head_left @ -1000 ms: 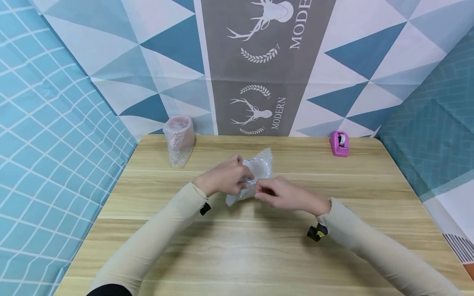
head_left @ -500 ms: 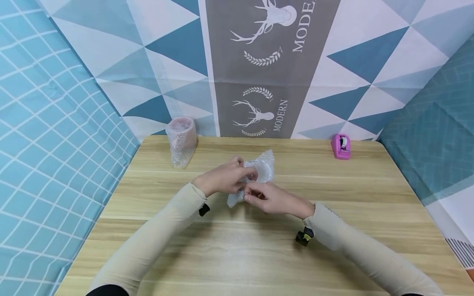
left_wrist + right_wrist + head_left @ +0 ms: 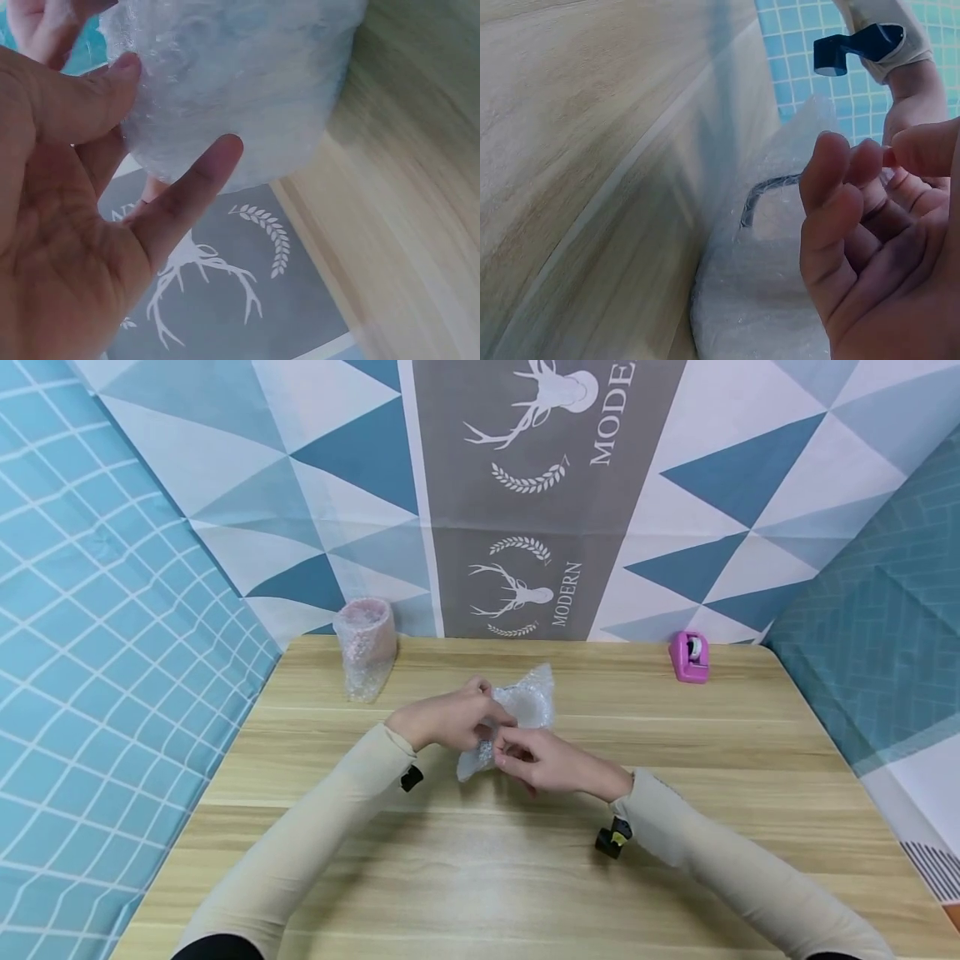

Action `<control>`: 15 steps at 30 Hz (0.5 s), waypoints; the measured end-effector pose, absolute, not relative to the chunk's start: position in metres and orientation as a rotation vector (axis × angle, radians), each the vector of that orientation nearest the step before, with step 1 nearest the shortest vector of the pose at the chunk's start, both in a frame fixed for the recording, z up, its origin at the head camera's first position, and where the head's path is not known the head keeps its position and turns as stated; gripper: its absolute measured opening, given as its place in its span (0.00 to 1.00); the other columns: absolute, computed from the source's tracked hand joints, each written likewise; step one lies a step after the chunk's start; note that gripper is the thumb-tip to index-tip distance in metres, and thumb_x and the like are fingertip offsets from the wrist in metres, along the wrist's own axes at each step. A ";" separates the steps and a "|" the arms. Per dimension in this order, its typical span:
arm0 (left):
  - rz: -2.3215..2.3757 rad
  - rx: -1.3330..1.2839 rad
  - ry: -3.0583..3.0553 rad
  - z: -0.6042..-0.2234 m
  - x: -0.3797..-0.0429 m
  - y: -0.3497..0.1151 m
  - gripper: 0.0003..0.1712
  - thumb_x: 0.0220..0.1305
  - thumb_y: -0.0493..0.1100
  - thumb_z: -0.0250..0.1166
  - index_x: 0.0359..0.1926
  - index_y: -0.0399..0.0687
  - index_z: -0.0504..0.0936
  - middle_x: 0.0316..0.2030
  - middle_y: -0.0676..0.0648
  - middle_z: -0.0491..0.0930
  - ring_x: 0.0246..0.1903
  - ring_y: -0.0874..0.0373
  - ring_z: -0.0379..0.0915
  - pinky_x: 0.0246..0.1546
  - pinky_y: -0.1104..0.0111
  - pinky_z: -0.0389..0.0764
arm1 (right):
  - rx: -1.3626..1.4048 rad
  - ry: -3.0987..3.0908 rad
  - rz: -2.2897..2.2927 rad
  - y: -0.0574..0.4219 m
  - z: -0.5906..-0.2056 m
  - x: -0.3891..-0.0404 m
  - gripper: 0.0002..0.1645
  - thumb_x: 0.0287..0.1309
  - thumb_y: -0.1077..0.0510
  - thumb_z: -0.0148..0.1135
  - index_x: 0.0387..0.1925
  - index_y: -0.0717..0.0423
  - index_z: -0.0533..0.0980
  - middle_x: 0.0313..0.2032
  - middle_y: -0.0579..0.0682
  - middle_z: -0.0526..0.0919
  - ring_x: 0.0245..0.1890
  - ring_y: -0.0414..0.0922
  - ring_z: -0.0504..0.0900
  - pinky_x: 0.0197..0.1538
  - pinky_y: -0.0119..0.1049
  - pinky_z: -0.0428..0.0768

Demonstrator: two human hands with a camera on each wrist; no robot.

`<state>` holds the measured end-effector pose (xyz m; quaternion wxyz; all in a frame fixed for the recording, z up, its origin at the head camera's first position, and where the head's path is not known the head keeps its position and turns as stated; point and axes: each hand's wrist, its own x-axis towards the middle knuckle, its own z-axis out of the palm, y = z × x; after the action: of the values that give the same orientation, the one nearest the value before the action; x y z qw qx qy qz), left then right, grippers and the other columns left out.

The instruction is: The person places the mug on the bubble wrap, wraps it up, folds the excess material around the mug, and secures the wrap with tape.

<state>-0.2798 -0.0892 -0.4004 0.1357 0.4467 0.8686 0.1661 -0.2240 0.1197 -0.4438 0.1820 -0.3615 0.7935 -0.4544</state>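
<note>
A bubble-wrapped bundle point(image 3: 531, 700) lies near the table's middle; its pale contents are blurred by the wrap. A dark curved line point(image 3: 769, 185) shows through the wrap in the right wrist view. My left hand point(image 3: 453, 717) grips the bundle's near left side, thumb point(image 3: 124, 75) at its edge and a finger laid along its face. Close beside it, my right hand point(image 3: 551, 762) pinches with thumb and forefinger at the near edge of the wrap. The pinched bit is mostly hidden, and I cannot tell whether it is wrap or tape.
A pinkish cylinder in bubble wrap point(image 3: 366, 647) stands at the table's back left. A pink tape dispenser point(image 3: 689, 657) sits at the back right. Patterned cloth point(image 3: 502, 510) hangs along the back edge of the wooden table point(image 3: 480, 877).
My right hand has moved left along the wrap, close to my left hand. The left hand has kept its hold, and the bundle has stayed nearly in place.
</note>
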 end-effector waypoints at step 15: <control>0.533 1.247 2.433 -0.395 -0.282 -0.091 0.28 0.56 0.35 0.58 0.56 0.58 0.88 0.60 0.56 0.83 0.58 0.50 0.58 0.60 0.56 0.64 | -0.850 2.322 -1.228 0.113 -0.440 -0.223 0.12 0.77 0.59 0.51 0.43 0.66 0.75 0.14 0.44 0.73 0.17 0.66 0.80 0.16 0.32 0.74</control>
<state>-0.2824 -0.0905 -0.3954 0.1772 0.4405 0.8597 0.1884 -0.2225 0.1134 -0.4400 0.1894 -0.3024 0.8258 -0.4367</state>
